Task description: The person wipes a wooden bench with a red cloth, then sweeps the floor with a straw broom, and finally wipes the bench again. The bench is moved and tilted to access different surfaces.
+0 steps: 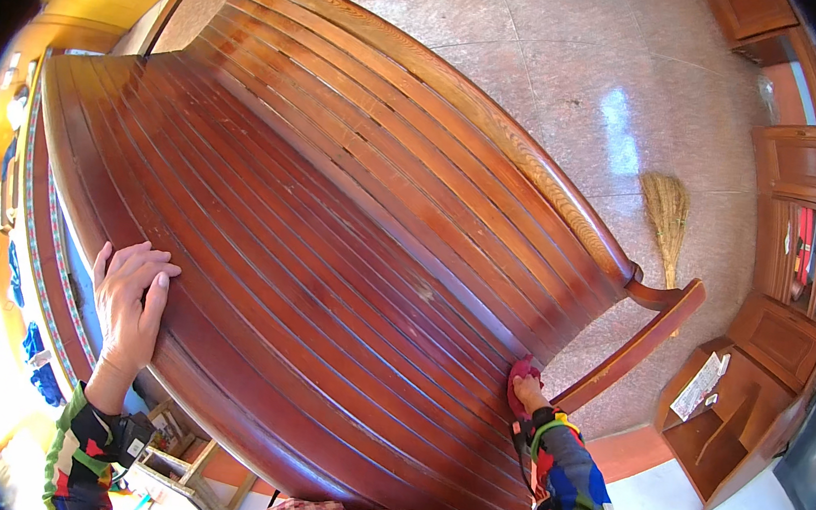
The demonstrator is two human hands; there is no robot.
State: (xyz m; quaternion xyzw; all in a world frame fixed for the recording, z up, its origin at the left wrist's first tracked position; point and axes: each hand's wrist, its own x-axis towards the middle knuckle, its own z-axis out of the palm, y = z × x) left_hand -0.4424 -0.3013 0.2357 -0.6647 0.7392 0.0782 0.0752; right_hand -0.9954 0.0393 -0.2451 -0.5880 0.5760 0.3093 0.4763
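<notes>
A long slatted wooden bench (317, 260), reddish brown and glossy, spreads out below me. Its backrest (393, 121) ends in a rounded top rail. My left hand (128, 291) rests on the bench's front edge with its fingers spread and nothing in it. At the right end of the seat, close to where seat and backrest meet, my right hand (533, 392) grips a dark red cloth (519, 377) against the slats. The fingers of that hand partly cover the cloth. Pale scuff marks show on the seat slats.
A wooden armrest (631, 348) rises just beyond my right hand. Behind the backrest, a straw broom (665, 216) lies on the speckled floor (550, 67). Wooden cabinets (803, 168) line the right side, with an open-fronted wooden unit (724, 427) holding papers below them.
</notes>
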